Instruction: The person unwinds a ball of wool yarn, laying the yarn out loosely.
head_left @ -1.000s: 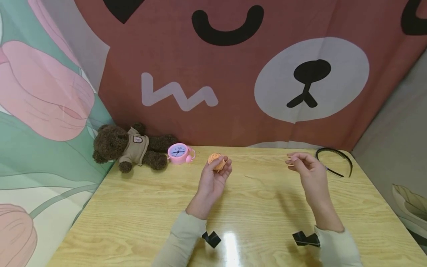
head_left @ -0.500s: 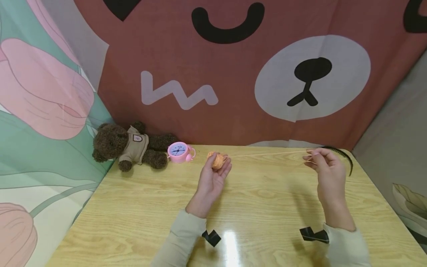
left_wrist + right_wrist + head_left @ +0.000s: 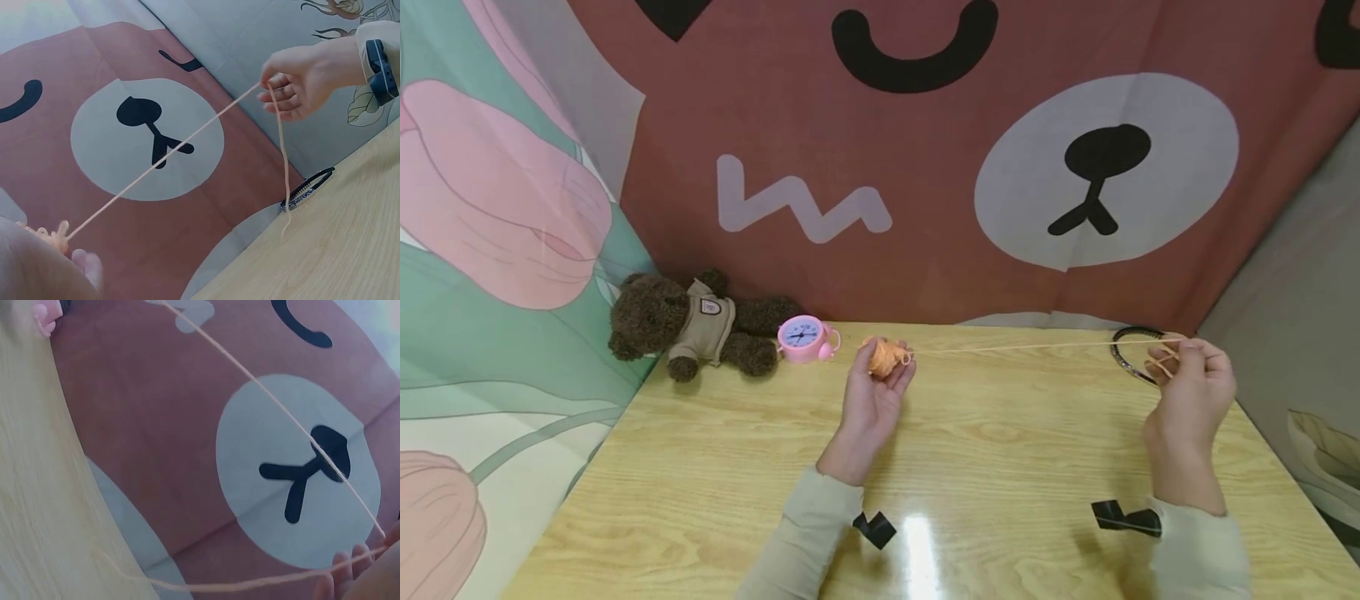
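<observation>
My left hand (image 3: 874,404) holds a small ball of orange yarn (image 3: 887,358) between thumb and fingers, above the table. From the ball a strand of yarn (image 3: 1037,346) runs taut to my right hand (image 3: 1193,400), which pinches it between thumb and forefinger. In the left wrist view the strand's loose end (image 3: 283,156) hangs below the right hand (image 3: 300,81). A small loop sticks out of the yarn ball (image 3: 56,237), most of which the left hand hides in that view.
A brown teddy bear (image 3: 707,325) lies at the table's back left, with a pink alarm clock (image 3: 801,337) beside its legs. Behind the right hand, a black headband (image 3: 1122,354) lies near the back edge. A printed cloth (image 3: 925,275) hangs behind the wooden table (image 3: 985,467).
My right hand has moved to the right, drawing out a longer strand from the yarn ball. The left hand stays nearly in place, and the ball has turned a little in it.
</observation>
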The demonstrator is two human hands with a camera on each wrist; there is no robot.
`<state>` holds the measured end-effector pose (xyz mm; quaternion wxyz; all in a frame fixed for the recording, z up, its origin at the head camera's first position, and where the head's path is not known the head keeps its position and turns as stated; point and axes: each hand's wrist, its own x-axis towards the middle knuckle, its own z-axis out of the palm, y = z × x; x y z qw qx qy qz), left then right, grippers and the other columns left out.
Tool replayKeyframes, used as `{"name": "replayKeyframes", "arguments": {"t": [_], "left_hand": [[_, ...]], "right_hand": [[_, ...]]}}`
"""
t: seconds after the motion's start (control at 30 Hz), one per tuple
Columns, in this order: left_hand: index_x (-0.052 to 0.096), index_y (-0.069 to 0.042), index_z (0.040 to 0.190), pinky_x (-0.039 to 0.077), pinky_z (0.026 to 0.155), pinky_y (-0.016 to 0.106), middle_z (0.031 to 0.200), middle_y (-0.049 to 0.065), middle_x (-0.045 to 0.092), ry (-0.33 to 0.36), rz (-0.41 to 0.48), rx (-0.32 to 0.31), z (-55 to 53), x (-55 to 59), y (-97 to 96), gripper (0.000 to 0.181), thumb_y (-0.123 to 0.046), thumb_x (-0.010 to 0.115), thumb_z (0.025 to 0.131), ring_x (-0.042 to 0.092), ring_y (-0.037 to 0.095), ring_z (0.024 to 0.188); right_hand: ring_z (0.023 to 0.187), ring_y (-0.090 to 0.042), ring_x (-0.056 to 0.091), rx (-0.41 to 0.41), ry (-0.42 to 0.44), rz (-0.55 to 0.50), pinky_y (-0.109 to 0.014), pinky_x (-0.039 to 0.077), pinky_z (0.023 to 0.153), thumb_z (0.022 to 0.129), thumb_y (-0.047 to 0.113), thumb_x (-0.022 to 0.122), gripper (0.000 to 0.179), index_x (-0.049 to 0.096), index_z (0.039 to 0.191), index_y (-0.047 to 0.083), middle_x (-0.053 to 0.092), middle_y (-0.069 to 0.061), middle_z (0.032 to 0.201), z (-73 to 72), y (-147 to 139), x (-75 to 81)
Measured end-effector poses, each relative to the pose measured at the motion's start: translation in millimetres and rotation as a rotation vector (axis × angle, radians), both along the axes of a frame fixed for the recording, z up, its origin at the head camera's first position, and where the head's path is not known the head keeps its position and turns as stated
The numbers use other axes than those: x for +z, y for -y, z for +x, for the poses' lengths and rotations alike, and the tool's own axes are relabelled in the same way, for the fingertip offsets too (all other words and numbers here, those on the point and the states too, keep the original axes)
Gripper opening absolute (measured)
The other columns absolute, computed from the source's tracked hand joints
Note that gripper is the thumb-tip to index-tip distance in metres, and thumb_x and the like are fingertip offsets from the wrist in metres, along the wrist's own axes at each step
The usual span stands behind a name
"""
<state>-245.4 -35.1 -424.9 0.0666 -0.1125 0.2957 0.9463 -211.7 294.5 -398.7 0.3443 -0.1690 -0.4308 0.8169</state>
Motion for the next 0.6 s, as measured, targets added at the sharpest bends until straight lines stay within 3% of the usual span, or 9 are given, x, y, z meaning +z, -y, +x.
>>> {"name": "replayKeyframes", "arguments": {"t": [0.1, 0.27, 0.37, 0.47, 0.6], "left_hand": [[0.049, -0.011, 0.115, 0.057, 0.098, 0.03, 0.112, 0.008, 0.062, -0.002, 0.0, -0.014, -0.2, 0.1, -0.6, 0.026, -0.034, 0.051, 0.103, 0.066, 0.016, 0.097], [0.05, -0.008, 0.11, 0.06, 0.092, 0.028, 0.105, 0.009, 0.064, -0.018, 0.046, -0.094, 2.8, 1.0, -4.4, 0.023, -0.031, 0.05, 0.105, 0.068, 0.016, 0.096], [0.051, -0.007, 0.109, 0.061, 0.091, 0.026, 0.107, 0.011, 0.063, -0.044, 0.074, -0.151, 6.1, 2.4, -7.1, 0.019, -0.025, 0.052, 0.104, 0.069, 0.018, 0.099], [0.051, -0.008, 0.109, 0.06, 0.092, 0.025, 0.111, 0.012, 0.063, -0.076, 0.076, -0.216, 10.0, 4.5, -9.1, 0.018, -0.025, 0.053, 0.104, 0.069, 0.019, 0.102], [0.051, -0.009, 0.113, 0.059, 0.095, 0.024, 0.115, 0.012, 0.064, -0.103, 0.071, -0.298, 14.8, 6.3, -11.5, 0.024, -0.032, 0.05, 0.106, 0.068, 0.02, 0.105]], "right_hand": [[0.076, -0.013, 0.063, 0.014, 0.061, 0.007, -0.018, 0.054, 0.059, 0.104, 0.014, 0.055, 0.012, 0.058, 0.096, 0.006, 0.062, -0.005, 0.098, -2.6, -3.9, -0.7], [0.086, -0.006, 0.059, 0.13, 0.255, 0.192, -0.011, 0.053, 0.065, 0.104, 0.016, 0.057, 0.003, 0.059, 0.102, 0.014, 0.056, 0.004, 0.098, -7.7, 3.7, -2.5], [0.097, -0.003, 0.057, 0.208, 0.363, 0.386, -0.008, 0.052, 0.075, 0.104, 0.022, 0.055, 0.015, 0.057, 0.119, 0.02, 0.053, 0.01, 0.111, -6.8, 13.8, -5.6], [0.117, -0.009, 0.055, 0.326, 0.434, 0.669, -0.009, 0.05, 0.084, 0.106, 0.032, 0.05, 0.039, 0.049, 0.144, 0.024, 0.049, 0.002, 0.141, -3.3, 26.8, -9.6], [0.141, -0.027, 0.046, 0.501, 0.35, 0.995, -0.008, 0.047, 0.096, 0.107, 0.031, 0.049, 0.057, 0.032, 0.159, 0.018, 0.036, -0.008, 0.162, -1.5, 51.8, -15.2]]}}
